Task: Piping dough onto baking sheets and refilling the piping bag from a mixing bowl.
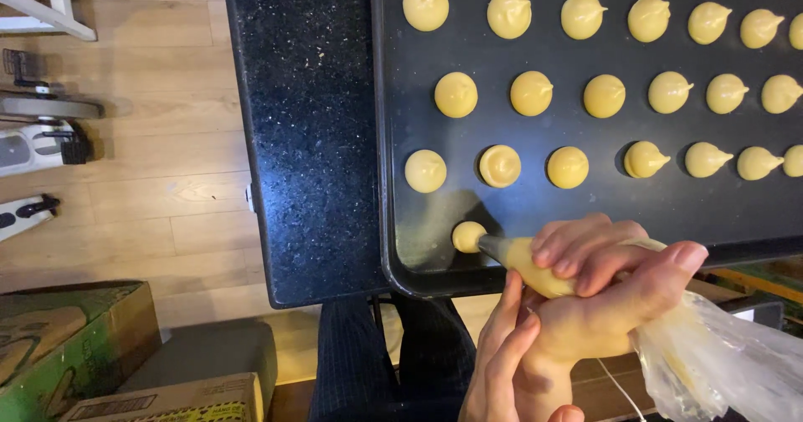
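At the near left corner of the dark baking tray [393,138], which sat on a black speckled counter [305,129], a fresh yellow dough mound [467,235] was under the nozzle of a clear piping bag [535,267]. The right hand [615,292] was clenched around the filled part of the bag, fingers wrapped over it; the left hand [502,363] lay below with its fingers touching the bag's underside, steadying rather than fully gripping, so far as could be seen. Three rows of piped mounds [602,96] already stood apart from one another across the tray. Risks noted: the new mound sat very close to the tray's rim and near the counter's edge, so an uneven squeeze could, in my judgement, push dough against the wall or misshape it. A sideways pull on lifting would likely leave a leaning tail, as several mounds on the right showed. The loose twisted end of the bag [719,363] hung free beyond the right hand; slack there could let dough back up. Cardboard boxes [75,347] stood on the wooden floor [159,163] below.
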